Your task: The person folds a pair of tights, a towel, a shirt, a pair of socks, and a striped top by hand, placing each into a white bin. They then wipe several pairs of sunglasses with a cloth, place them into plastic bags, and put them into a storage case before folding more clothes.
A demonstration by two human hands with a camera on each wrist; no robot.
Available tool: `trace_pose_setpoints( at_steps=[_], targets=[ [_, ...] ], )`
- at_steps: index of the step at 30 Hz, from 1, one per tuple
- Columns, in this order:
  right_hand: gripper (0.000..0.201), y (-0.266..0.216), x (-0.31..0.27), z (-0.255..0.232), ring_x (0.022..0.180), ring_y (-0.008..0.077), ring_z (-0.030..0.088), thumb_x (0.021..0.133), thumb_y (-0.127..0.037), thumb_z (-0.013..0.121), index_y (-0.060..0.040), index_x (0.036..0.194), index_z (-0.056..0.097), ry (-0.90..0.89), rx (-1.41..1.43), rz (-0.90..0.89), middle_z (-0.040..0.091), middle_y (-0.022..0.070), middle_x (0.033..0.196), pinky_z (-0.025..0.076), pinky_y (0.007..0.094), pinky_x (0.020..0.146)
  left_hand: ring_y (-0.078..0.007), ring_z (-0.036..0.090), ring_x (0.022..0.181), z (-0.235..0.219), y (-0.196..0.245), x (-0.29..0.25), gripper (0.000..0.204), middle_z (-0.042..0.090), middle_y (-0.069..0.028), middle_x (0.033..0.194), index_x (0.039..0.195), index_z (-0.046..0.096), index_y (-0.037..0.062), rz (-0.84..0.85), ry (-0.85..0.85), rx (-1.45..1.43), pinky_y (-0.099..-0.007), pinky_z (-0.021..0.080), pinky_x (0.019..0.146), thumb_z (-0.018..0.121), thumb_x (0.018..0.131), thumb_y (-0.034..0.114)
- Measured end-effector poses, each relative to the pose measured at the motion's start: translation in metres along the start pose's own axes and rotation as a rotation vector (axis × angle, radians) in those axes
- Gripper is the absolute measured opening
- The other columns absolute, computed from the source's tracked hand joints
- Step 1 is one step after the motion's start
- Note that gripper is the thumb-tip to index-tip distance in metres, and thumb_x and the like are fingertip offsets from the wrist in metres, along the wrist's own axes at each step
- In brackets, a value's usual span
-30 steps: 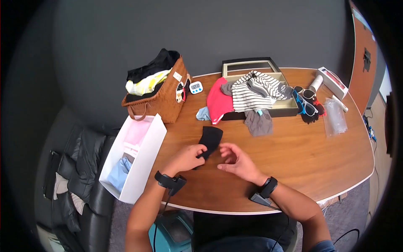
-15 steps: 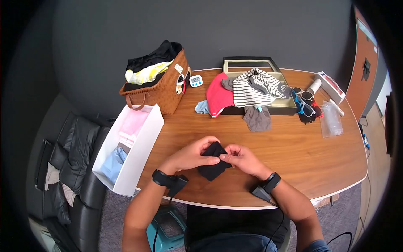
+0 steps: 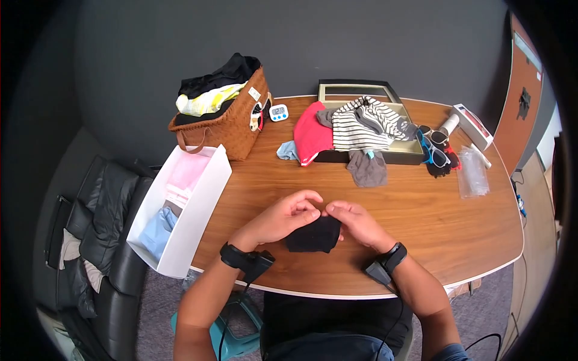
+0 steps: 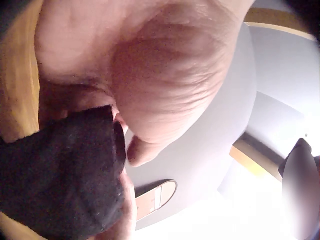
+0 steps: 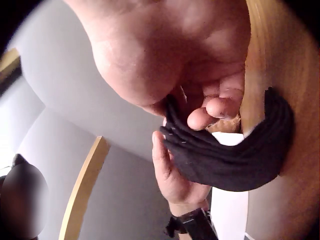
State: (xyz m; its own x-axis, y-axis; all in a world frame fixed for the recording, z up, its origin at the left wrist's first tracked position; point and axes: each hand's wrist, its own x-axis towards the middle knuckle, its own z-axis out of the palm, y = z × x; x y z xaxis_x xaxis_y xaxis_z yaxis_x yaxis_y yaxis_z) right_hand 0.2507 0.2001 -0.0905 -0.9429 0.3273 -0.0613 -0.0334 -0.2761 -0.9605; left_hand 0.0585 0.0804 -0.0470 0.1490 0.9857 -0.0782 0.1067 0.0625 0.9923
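Observation:
A folded black cloth (image 3: 313,234) hangs between both hands, just above the wooden table near its front edge. The left hand (image 3: 280,219) is at its upper left, thumb and fingers bent around the top edge. At the upper right corner the right hand (image 3: 360,225) pinches the cloth, the two thumbs close together. The right wrist view shows the black cloth (image 5: 230,160) curving in stacked layers, its upper end under the right thumb. In the left wrist view the cloth (image 4: 60,175) covers part of the left fingers.
A white box (image 3: 205,210) with pink and blue clothes stands at the left, a brown basket (image 3: 241,132) of clothes behind it. Striped and red garments lie over a black-edged box (image 3: 403,157) at the back. Sunglasses (image 3: 436,157) and plastic bags (image 3: 474,174) lie right.
The black cloth, flat on the table under the left hand a second ago, has been lifted and folded smaller. The right hand has come in and taken hold of it.

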Motion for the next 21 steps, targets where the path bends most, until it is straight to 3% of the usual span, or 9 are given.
trace_pose_setpoints(
  at_steps=[5,7,10,11,13,14,15,17,21],
  targets=[
    [0.027,-0.001,0.001,-0.010,0.066,0.0063,0.058,0.102,-0.031,0.049,-0.0059,0.097,0.058,0.026,0.132,-0.026,0.062,-0.0001,0.079,0.046,0.0200,0.055,-0.0120,0.060,0.097,0.002,-0.014,-0.007,0.039,0.061,-0.0061,0.106,0.131,0.043,0.0021,-0.062,0.021,-0.102,-0.0279,0.051,0.082,0.059,0.098,0.015],
    [0.024,0.003,0.004,-0.004,0.069,0.0074,0.058,0.100,-0.029,0.054,-0.0051,0.101,0.058,0.129,-0.077,-0.018,0.062,0.0010,0.080,0.047,0.0213,0.058,-0.0138,0.061,0.096,0.006,-0.032,-0.006,0.041,0.061,-0.0066,0.105,0.132,0.042,0.0019,-0.094,0.030,-0.031,-0.0297,0.052,0.079,0.059,0.097,0.017],
    [0.024,0.007,0.000,-0.008,0.076,0.0074,0.058,0.096,-0.023,0.063,-0.0026,0.108,0.058,-0.065,-0.315,0.008,0.062,0.0025,0.086,0.049,0.0229,0.065,-0.0138,0.061,0.095,0.012,-0.051,-0.008,0.035,0.061,-0.0070,0.105,0.129,0.045,0.0015,-0.090,0.049,0.026,-0.0286,0.052,0.079,0.056,0.099,0.016],
    [0.024,0.004,-0.002,-0.006,0.076,0.0074,0.058,0.096,-0.023,0.063,-0.0026,0.108,0.058,-0.071,-0.318,0.016,0.062,0.0025,0.086,0.049,0.0229,0.065,-0.0138,0.061,0.095,0.012,-0.056,-0.009,0.032,0.061,-0.0073,0.104,0.128,0.046,0.0013,-0.087,0.059,0.017,-0.0282,0.052,0.080,0.054,0.100,0.016],
    [0.035,-0.005,-0.012,0.003,0.076,0.0084,0.058,0.090,-0.022,0.072,-0.0008,0.114,0.057,0.027,-0.681,0.015,0.063,0.0032,0.087,0.048,0.0236,0.067,-0.0137,0.061,0.094,0.012,-0.068,-0.012,0.030,0.061,-0.0074,0.104,0.127,0.047,0.0011,-0.068,0.108,-0.019,-0.0282,0.052,0.080,0.052,0.101,0.015],
    [0.047,-0.005,-0.015,0.007,0.076,0.0197,0.062,0.085,-0.038,0.074,0.0005,0.109,0.061,0.119,-0.799,0.062,0.065,0.0112,0.084,0.049,0.0328,0.068,-0.0135,0.061,0.094,0.013,-0.072,-0.014,0.028,0.061,-0.0076,0.103,0.126,0.048,0.0010,-0.050,0.148,-0.043,-0.0281,0.052,0.080,0.051,0.102,0.015],
    [0.047,-0.004,-0.014,0.007,0.076,0.0197,0.062,0.085,-0.038,0.074,0.0005,0.109,0.061,0.115,-0.800,0.066,0.065,0.0112,0.084,0.049,0.0328,0.068,-0.0135,0.061,0.094,0.013,-0.073,-0.015,0.028,0.061,-0.0076,0.103,0.126,0.048,0.0010,-0.051,0.151,-0.048,-0.0281,0.052,0.080,0.051,0.102,0.015],
    [0.046,-0.002,-0.014,0.007,0.074,0.0218,0.062,0.083,-0.039,0.075,-0.0005,0.106,0.063,-0.015,-1.017,0.232,0.065,0.0125,0.080,0.049,0.0350,0.068,-0.0129,0.061,0.095,0.015,-0.074,-0.017,0.029,0.061,-0.0077,0.104,0.125,0.049,0.0010,-0.053,0.138,-0.035,-0.0274,0.051,0.083,0.055,0.099,0.012],
    [0.036,0.006,-0.008,-0.002,0.073,0.0164,0.062,0.086,-0.029,0.073,0.0000,0.105,0.063,-0.304,-0.881,0.283,0.065,0.0095,0.075,0.049,0.0305,0.070,-0.0128,0.060,0.097,0.019,-0.070,-0.032,0.036,0.062,-0.0067,0.104,0.126,0.049,0.0013,0.016,0.091,-0.011,-0.0277,0.050,0.087,0.064,0.093,0.008]
  ],
)
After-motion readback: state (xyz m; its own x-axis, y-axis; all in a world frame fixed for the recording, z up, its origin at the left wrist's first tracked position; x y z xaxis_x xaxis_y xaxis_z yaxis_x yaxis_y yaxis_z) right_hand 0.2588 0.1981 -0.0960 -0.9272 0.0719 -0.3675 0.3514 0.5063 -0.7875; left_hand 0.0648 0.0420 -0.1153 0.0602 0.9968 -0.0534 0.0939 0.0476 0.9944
